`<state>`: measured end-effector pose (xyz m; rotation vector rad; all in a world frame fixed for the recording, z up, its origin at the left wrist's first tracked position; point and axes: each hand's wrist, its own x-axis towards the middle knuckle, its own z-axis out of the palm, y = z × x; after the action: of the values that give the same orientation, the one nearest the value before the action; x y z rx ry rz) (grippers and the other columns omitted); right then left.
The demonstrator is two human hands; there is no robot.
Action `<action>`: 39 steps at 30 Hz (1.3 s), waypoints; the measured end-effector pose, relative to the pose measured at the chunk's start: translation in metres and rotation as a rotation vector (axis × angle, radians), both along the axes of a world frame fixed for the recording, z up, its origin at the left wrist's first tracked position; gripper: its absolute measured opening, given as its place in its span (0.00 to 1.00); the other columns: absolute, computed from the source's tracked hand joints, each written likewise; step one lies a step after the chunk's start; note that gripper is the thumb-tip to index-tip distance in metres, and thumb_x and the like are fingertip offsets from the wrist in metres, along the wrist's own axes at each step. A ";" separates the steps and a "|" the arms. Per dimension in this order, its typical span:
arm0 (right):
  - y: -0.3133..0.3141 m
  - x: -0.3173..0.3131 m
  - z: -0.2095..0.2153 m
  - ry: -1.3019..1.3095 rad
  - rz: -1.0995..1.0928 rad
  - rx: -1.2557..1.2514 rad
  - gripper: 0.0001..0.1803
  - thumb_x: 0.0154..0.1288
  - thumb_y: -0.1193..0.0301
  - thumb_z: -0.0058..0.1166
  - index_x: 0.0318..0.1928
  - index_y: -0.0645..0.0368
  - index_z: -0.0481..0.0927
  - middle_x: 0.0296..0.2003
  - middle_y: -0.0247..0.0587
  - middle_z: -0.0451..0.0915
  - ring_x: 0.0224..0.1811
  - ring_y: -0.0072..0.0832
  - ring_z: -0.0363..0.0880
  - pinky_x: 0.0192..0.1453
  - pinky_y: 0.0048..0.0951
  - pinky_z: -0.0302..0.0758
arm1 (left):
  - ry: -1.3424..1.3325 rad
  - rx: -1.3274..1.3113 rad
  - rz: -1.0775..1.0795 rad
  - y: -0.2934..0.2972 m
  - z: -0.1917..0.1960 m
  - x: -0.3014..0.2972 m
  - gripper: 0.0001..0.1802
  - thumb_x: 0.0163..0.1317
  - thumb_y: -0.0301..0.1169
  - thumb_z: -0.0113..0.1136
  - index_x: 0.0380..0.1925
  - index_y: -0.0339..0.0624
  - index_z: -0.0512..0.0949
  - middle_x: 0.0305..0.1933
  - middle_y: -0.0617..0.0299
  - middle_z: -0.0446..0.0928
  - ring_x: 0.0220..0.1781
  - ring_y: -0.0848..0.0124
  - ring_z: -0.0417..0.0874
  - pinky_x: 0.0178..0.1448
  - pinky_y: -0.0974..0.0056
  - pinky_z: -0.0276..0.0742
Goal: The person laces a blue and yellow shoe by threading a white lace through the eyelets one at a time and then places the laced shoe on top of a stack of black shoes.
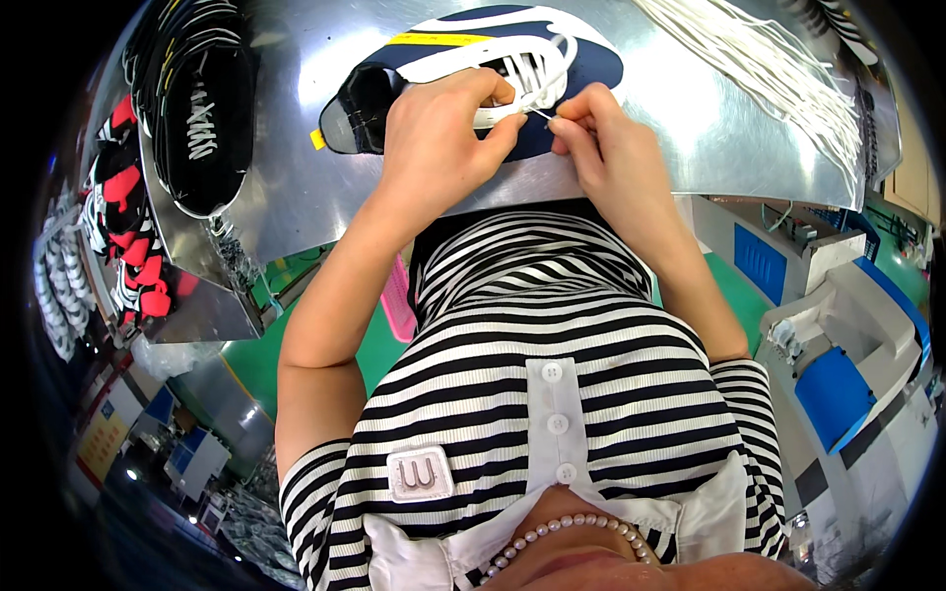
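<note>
A navy shoe upper [594, 67] with white trim and a yellow strip lies on its side on the metal table [296, 69], its toe to the right. White shoelace [564, 57] crosses its eyelet panel and loops out near the toe. My left hand [441, 136] is closed on the white eyelet edge of the upper, thumb and forefinger close to the lace. Just to its right, my right hand [619, 140] pinches a thin white lace end between thumb and forefinger. The lace runs between both sets of fingertips; the eyelet there is partly hidden.
Loose white shoelaces [764, 84] lie spread at the table's right. Stacked black shoe uppers [202, 123] stand at the left, with red and black uppers [126, 231] beyond them. A grey machine with a blue panel [834, 396] is below the table at right.
</note>
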<state>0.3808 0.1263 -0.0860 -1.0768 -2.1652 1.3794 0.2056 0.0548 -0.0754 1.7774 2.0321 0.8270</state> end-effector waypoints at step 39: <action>0.095 0.021 0.047 0.280 -0.113 0.270 0.08 0.69 0.66 0.57 0.39 0.56 0.84 0.31 0.25 0.81 0.30 0.15 0.72 0.34 0.24 0.68 | 0.061 0.122 -0.297 -0.032 0.010 0.006 0.10 0.53 0.27 0.70 0.34 0.40 0.81 0.29 0.60 0.80 0.31 0.60 0.82 0.35 0.61 0.75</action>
<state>0.4016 0.2211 -0.0394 -0.8360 -1.9832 1.0779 0.2117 0.0232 -0.0650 2.1292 1.7241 0.8274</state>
